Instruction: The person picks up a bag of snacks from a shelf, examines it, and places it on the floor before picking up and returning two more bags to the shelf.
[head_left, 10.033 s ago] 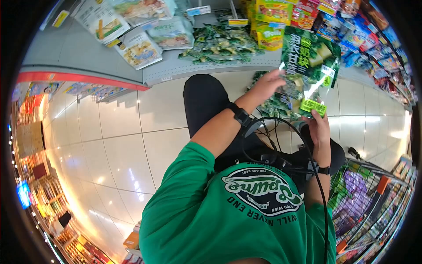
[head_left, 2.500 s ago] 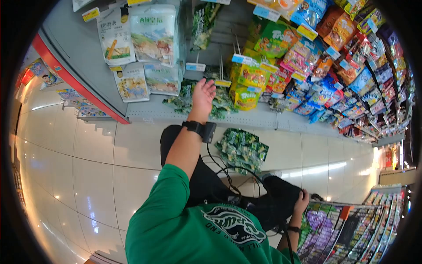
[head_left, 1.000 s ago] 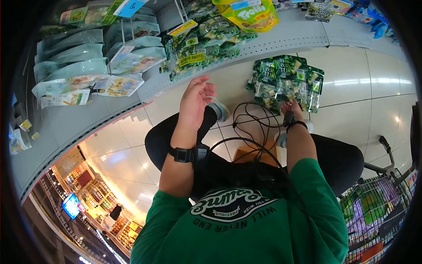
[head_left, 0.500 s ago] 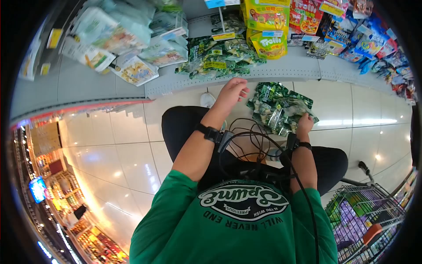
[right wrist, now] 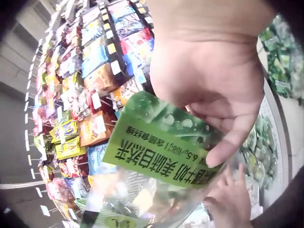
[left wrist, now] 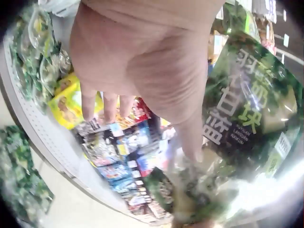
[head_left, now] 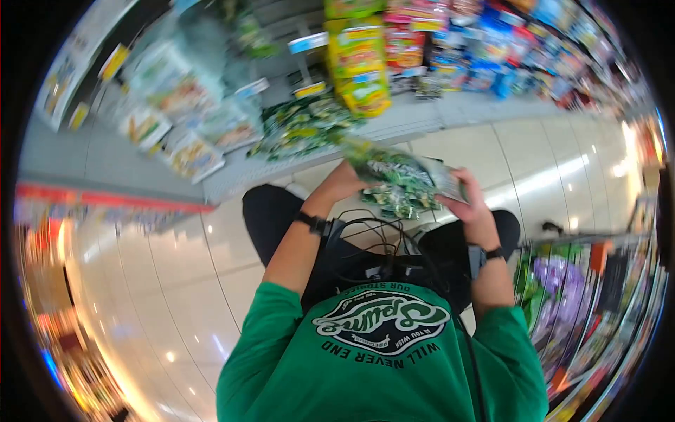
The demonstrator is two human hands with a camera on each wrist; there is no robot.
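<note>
A dark green snack bag [head_left: 401, 169] with a clear window is held up over the floor, tilted and blurred in the head view. My right hand [head_left: 465, 199] pinches its end; in the right wrist view the thumb and fingers grip the bag by the light green printed strip [right wrist: 161, 161]. My left hand [head_left: 342, 183] is at the bag's other end. From the left wrist, its fingers [left wrist: 110, 107] point out straight, apart from the bag, and the thumb lies against the bag's front. Below, a pile of like green bags [head_left: 401, 202] lies on the tiles.
More green bags [head_left: 302, 130] lie on the grey bottom shelf [head_left: 415, 116], between pale snack bags [head_left: 183, 77] and yellow candy bags [head_left: 360, 67]. A wire shopping cart [head_left: 576, 281] stands at the right. Black cables [head_left: 373, 235] loop between the knees.
Over the last half second, my right hand lifts a green bag from the floor pile, and my left hand comes to it. Earlier, the right hand rested on the knee while the left reached toward the shelf.
</note>
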